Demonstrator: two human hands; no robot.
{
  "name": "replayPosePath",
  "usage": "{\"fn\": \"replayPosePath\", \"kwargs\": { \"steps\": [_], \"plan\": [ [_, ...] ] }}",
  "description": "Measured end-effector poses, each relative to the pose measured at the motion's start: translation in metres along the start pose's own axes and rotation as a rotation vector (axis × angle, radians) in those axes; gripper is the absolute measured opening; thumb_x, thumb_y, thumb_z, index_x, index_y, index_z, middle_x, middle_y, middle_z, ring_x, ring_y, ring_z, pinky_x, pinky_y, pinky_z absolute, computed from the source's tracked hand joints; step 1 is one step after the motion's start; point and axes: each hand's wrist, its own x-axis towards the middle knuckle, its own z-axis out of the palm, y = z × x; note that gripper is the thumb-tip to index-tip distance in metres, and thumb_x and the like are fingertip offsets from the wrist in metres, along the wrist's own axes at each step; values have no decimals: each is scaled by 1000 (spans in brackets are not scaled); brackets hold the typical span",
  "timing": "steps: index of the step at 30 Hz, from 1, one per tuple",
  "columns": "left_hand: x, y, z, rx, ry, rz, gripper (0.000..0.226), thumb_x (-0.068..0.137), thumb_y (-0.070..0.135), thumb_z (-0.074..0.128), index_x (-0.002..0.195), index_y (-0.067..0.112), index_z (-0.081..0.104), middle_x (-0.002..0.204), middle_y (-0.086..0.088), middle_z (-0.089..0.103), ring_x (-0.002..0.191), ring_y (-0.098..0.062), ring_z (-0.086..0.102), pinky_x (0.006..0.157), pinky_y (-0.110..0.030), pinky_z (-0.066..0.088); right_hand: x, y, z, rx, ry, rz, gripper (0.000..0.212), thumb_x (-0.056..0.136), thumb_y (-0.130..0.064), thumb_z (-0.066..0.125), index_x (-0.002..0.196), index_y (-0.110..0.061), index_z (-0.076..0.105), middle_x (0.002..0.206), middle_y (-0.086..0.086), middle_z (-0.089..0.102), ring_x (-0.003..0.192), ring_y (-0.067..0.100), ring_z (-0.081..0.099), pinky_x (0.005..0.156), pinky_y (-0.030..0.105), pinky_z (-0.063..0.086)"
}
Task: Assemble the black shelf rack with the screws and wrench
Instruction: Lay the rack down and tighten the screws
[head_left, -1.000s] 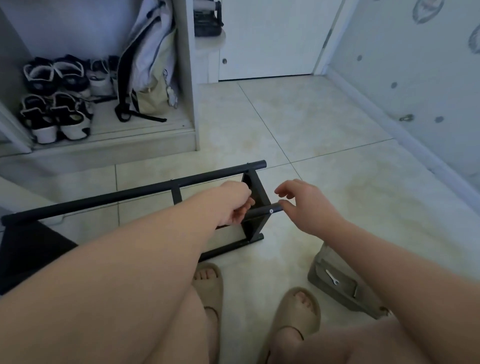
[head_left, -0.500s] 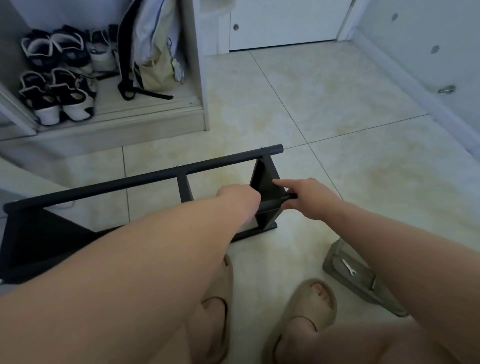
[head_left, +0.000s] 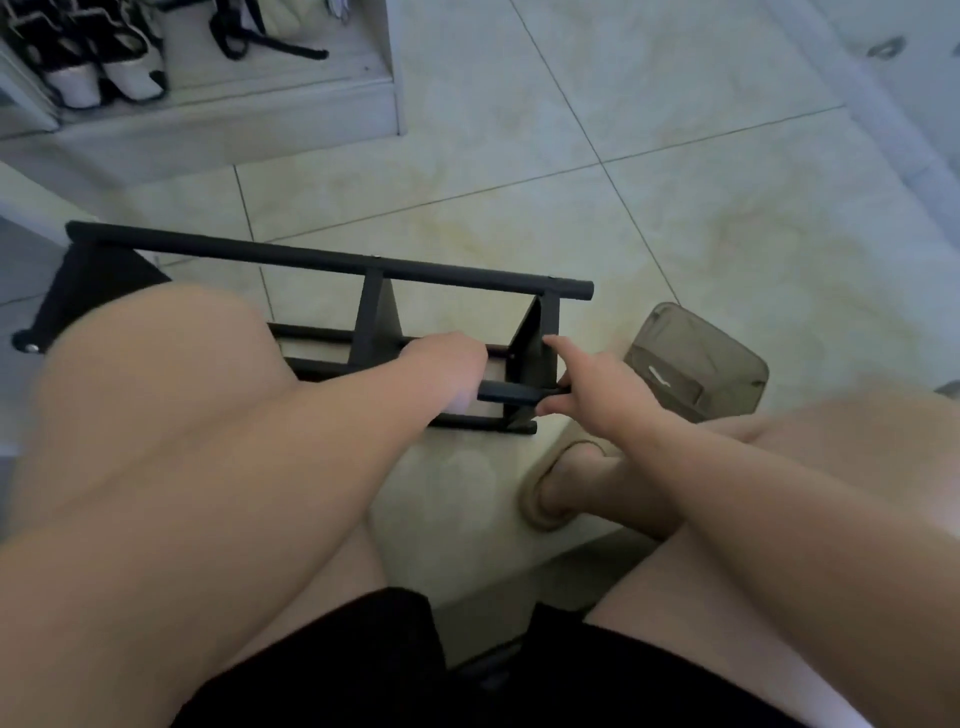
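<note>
We hold the loose crossbar in our left hand, fingers curled round it. Our right hand pinches its end at the end panel of the black shelf rack, which lies on the floor beyond both hands. We should keep the bar square to the panel before screwing. The wrench lies in the tray just right of the right hand. Since half a second ago our head has dipped, and the right index finger now reaches up the panel.
</note>
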Motion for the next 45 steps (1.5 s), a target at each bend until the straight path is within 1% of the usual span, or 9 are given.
{"fn": "replayPosePath", "kwargs": {
  "steps": [8, 12, 16, 20, 23, 26, 29, 39, 45],
  "plan": [
    [-57, -3, 39, 81, -106, -19, 37, 90, 6, 49, 122, 14, 66, 121, -9, 65, 106, -32, 64, 88, -38, 56, -47, -32, 52, -31, -83, 0, 121, 75, -45, 86, 160, -22, 3, 125, 14, 58, 108, 36, 59, 81, 40, 47],
    [-72, -8, 51, 61, -89, -7, 35, 90, 7, 49, 120, 13, 67, 120, -10, 66, 108, -32, 63, 91, -39, 55, -65, -39, 64, -146, -2, 47, 132, 65, -69, 82, 159, -24, 2, 143, 10, 36, 122, 37, 50, 89, 46, 49],
    [-81, -13, 57, 42, -80, 7, 36, 87, 6, 49, 116, 12, 68, 116, -10, 67, 104, -32, 64, 88, -39, 56, -74, -39, 67, -380, 99, -24, 143, 57, -92, 65, 160, -16, 2, 167, 8, -6, 153, 35, 6, 118, 52, 27],
    [-81, -16, 61, -25, -112, 21, 30, 86, 6, 53, 110, 8, 71, 112, -13, 70, 99, -31, 65, 89, -41, 56, -71, -39, 72, -375, -16, -72, 155, 58, -94, 60, 158, -2, -14, 165, 13, -27, 154, 30, -23, 126, 52, -2],
    [-74, -21, 55, -322, -106, 1, 26, 89, 10, 58, 109, 9, 73, 106, -10, 72, 93, -26, 64, 87, -35, 55, -66, -37, 70, -325, -32, -78, 157, 58, -91, 65, 158, -1, -16, 165, 14, -28, 153, 29, -24, 125, 48, -4],
    [-73, -14, 42, -1077, -81, -94, 32, 94, 1, 42, 102, 9, 71, 77, -5, 57, 65, -17, 51, 60, -25, 49, -66, -38, 69, -286, -30, -89, 158, 57, -88, 69, 158, -2, -17, 165, 13, -29, 153, 28, -24, 126, 45, -3],
    [-74, -13, 35, -1532, -180, -66, 46, 90, -10, 25, 96, 6, 68, 80, -7, 55, 65, -14, 50, 66, -26, 49, -66, -39, 68, -270, -30, -92, 158, 58, -87, 70, 158, -2, -17, 164, 12, -31, 153, 28, -25, 126, 45, -1],
    [-77, -22, 31, -1717, -222, 107, 21, 99, -8, 47, 109, 2, 63, 100, -15, 76, 96, -21, 75, 78, -28, 61, -68, -43, 65, -258, -49, -71, 156, 59, -87, 70, 157, -3, -17, 164, 12, -32, 153, 27, -26, 126, 45, -1],
    [-73, -20, 35, -1681, -109, 36, 7, 95, 9, 65, 99, 4, 66, 83, -10, 77, 78, -17, 76, 63, -26, 59, -69, -45, 64, -255, -54, -65, 155, 59, -86, 71, 158, -3, -16, 163, 12, -32, 152, 27, -27, 127, 45, -1]
  ]
}}
